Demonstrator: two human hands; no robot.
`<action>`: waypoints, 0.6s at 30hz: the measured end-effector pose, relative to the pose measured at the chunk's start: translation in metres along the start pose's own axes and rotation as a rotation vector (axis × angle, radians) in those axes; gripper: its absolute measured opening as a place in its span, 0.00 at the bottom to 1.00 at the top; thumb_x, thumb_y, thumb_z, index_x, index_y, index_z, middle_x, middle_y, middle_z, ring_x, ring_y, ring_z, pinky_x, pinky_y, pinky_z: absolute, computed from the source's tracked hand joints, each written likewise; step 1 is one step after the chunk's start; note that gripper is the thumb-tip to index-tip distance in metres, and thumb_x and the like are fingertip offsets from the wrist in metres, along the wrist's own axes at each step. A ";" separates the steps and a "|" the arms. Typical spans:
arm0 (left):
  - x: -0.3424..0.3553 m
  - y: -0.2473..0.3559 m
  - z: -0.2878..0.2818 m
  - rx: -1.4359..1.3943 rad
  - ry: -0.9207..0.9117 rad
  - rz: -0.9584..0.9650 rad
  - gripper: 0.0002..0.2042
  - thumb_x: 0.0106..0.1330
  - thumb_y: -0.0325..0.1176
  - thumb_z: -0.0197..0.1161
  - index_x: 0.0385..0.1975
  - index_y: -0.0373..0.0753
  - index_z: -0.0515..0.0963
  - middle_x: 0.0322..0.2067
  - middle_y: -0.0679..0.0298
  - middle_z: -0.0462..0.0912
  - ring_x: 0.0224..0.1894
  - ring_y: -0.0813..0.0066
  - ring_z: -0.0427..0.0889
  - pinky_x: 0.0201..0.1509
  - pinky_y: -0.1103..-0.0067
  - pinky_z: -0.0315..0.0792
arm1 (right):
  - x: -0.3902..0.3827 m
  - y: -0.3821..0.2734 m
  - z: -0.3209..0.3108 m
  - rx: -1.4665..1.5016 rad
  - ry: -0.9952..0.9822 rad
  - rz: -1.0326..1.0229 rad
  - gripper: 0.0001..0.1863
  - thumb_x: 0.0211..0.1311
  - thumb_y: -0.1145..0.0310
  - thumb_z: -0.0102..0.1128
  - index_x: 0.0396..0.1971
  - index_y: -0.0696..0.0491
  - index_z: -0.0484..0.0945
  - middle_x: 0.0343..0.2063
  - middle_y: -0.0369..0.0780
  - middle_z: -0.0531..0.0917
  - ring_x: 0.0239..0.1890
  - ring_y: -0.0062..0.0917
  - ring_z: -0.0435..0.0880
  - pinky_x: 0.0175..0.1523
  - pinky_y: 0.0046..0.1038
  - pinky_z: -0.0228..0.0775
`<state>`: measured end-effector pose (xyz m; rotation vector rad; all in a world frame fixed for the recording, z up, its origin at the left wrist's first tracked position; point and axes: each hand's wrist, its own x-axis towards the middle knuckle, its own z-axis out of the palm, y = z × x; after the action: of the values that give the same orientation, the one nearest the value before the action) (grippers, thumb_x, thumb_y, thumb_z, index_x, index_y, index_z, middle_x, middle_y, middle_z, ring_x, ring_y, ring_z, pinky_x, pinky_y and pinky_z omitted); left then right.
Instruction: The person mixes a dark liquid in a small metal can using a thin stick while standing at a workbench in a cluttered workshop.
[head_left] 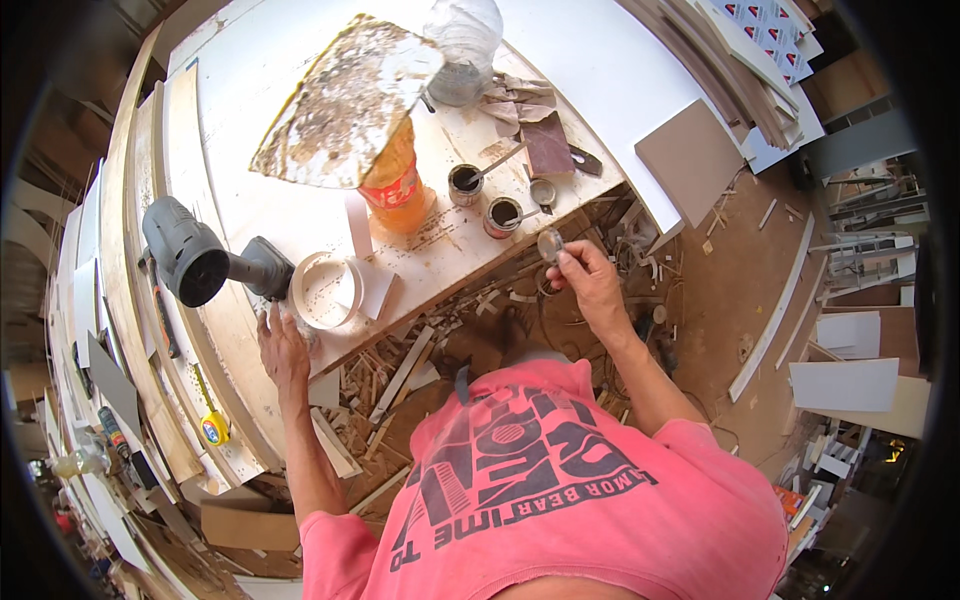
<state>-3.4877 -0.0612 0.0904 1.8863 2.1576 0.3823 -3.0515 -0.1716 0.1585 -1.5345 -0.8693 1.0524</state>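
My right hand (592,285) pinches a small round metal lid (549,244) by its edge, just off the table's front edge. My left hand (286,350) lies at the front edge with its fingers stretched out, beside a white round tub (356,283) and the base of a dark grey cordless tool (215,258). Whether its fingertips touch the tool I cannot tell. Two small open tins with dark contents, one farther back (464,199) and one nearer (499,233), stand left of the held lid, each with a stick in it. A second round lid (542,192) lies beside them.
An orange bottle (403,205) stands mid-table before a stained fan-shaped piece (350,95). Behind are a clear bottle (462,75), crumpled cloth (518,100) and brown sandpaper (547,146). A yellow tape measure (214,428) lies left, on long boards (165,330). Wood offcuts litter the floor.
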 end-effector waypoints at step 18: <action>-0.093 0.175 0.037 -0.603 0.216 0.165 0.20 0.67 0.31 0.58 0.59 0.37 0.67 0.55 0.55 0.72 0.59 0.64 0.70 0.61 0.73 0.64 | 0.093 0.008 -0.069 -0.515 -0.089 -0.616 0.09 0.55 0.76 0.62 0.37 0.58 0.76 0.38 0.44 0.76 0.40 0.35 0.78 0.45 0.30 0.71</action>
<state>-3.3004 -0.1302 0.1195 1.7174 1.7206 1.1672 -2.9538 -0.1122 0.1390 -1.4716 -1.6383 0.4616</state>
